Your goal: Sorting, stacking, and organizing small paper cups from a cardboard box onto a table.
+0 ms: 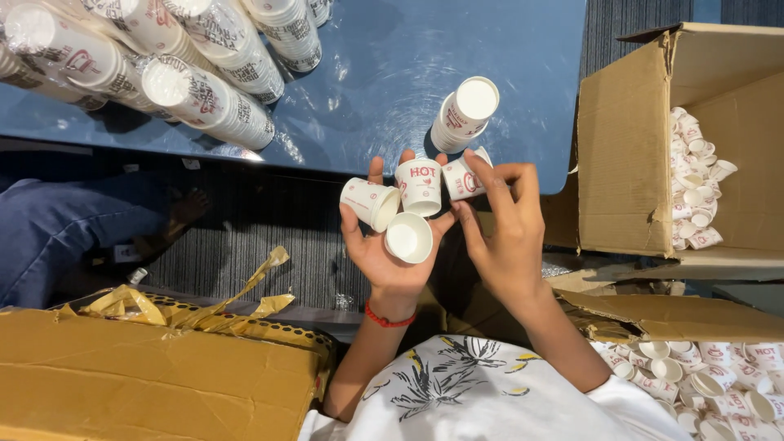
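Cradling loose paper cups [398,214] in my open left hand [390,253]; my right hand's [502,237] fingers [487,175] pinch the rightmost cup [462,180], lying sideways.

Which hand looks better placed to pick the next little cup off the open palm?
Probably the right hand. The left hand lies palm up, cradling several small paper cups, so it is occupied. The right hand's fingertips already pinch one cup at the cluster's edge.
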